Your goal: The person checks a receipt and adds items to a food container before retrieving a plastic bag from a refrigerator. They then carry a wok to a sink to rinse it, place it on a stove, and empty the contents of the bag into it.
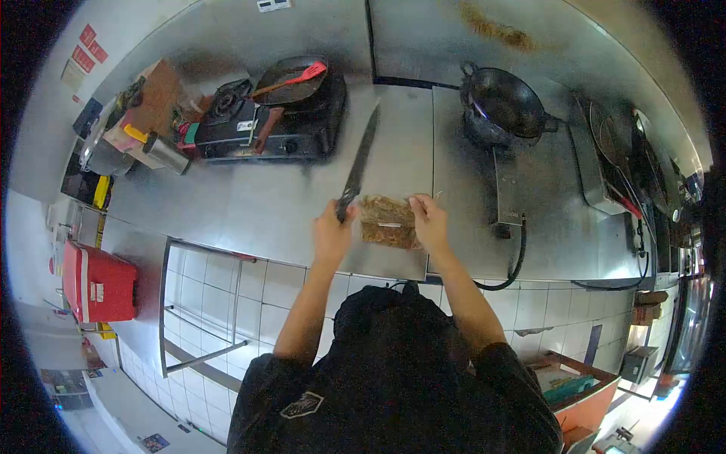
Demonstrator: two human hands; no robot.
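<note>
My left hand [333, 233] is closed round the black handle of a long knife [364, 147], whose dark blade points away from me and slightly right. My right hand [430, 225] grips the right edge of a clear plastic packet [387, 234]. Brown contents show through the packet, but I cannot make out what they are. A small pale strip lies across its middle. The packet is close to the front edge of the steel counter [265, 204], just right of the knife handle.
At the back left, a black stove [318, 144] carries a frying pan [291, 79] with a red spatula [306, 73] in it. A dark wok [505, 106] sits on a burner at the right. Far left is a red cooler [98, 284].
</note>
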